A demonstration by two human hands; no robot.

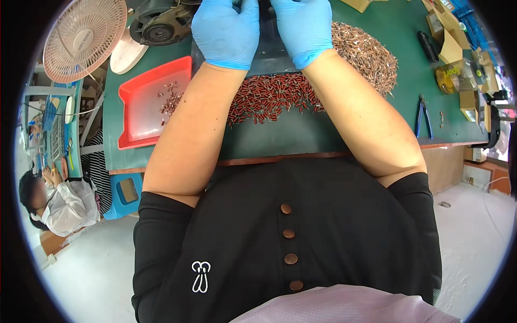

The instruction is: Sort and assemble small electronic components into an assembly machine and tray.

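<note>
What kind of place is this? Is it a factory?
Probably a small assembly workshop. Gloved hands work over a green workbench heaped with tiny red parts, with a red sorting tray and blue-handled pliers nearby.

Both gloved hands, the left hand (226,32) and the right hand (302,27), sit side by side at the far edge of the workbench (334,134), over a dark tray (269,56). Nearer lies a heap of small cylindrical parts (269,98); a larger heap (366,56) spreads right. Left lies a plastic tray (145,107) holding a few parts, a fan (83,35) beyond it; pliers (423,116) lie far right.
</note>
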